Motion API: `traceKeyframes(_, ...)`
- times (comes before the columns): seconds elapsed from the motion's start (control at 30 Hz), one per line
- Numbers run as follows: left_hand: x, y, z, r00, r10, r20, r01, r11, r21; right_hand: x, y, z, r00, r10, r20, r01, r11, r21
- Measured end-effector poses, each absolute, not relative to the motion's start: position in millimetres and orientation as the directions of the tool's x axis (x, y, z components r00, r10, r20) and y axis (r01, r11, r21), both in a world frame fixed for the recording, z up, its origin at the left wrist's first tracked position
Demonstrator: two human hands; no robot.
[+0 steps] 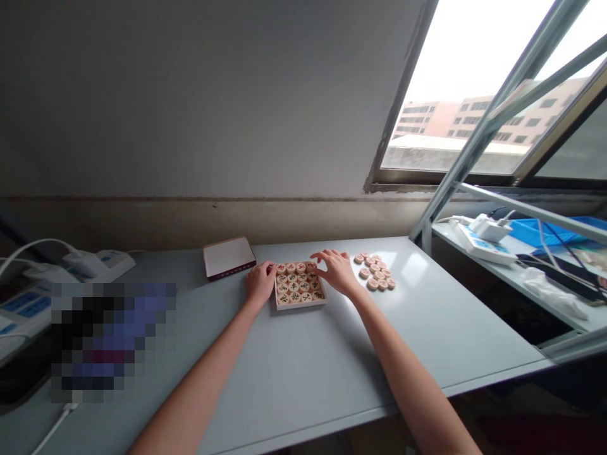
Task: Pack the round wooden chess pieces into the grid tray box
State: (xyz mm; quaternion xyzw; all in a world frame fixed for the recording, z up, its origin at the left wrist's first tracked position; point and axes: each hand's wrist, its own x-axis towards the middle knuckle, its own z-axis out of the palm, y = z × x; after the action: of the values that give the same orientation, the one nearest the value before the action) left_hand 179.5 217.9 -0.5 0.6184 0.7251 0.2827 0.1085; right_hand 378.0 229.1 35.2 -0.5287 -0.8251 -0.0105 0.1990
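A shallow box [302, 306] holds rows of round wooden Chinese chess pieces [293, 286], lettered in red along the back row and mostly dark elsewhere. My left hand [260, 282] is at the box's left side, its fingers curled on the edge near the back corner. Over the back right corner is my right hand [337, 270], thumb and forefinger apart around a corner piece; no lifted piece shows between them. To its right, several loose chess pieces [378, 273] lie on the grey table. The box lid [229, 256] rests behind my left hand, its pale inside facing up.
Power strips [111, 265] with white plugs and cables stand at the left, beside a pixelated area. A wall runs behind the table [303, 385]. At the right, a metal frame [467, 151] rises before a window, and a shelf carries another power strip [484, 240] and a blue tray [545, 232].
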Motion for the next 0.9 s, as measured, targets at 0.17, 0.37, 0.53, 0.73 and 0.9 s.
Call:
traceKeyframes(0.17,179.2,217.9,-0.6,-0.201,0.959,0.2,0.837,0.063,0.543,365.6,227.4,31.0,-0.361,0.857,0.367,0.878,0.445,-0.177)
traceKeyframes(0.37,180.2,216.8,1.3,-0.205,0.96,0.192,0.84,0.071,0.538,351.1,224.0,22.2,-0.357,0.85,0.387,0.896,0.429,-0.117)
traceKeyframes(0.53,180.1,217.0,0.5,-0.196,0.96,0.199,0.842,0.061,0.536,356.1,224.0,29.5,-0.399,0.836,0.377,0.881,0.464,-0.097)
traceKeyframes(0.73,179.0,217.7,-2.7,-0.189,0.952,0.241,0.843,0.031,0.537,401.3,236.1,38.0,-0.128,0.916,0.382,0.987,0.156,-0.046)
traceKeyframes(0.9,179.5,216.5,-1.5,-0.185,0.954,0.237,0.836,0.026,0.548,441.6,245.8,26.8,0.165,0.952,0.257,0.983,-0.18,0.034)
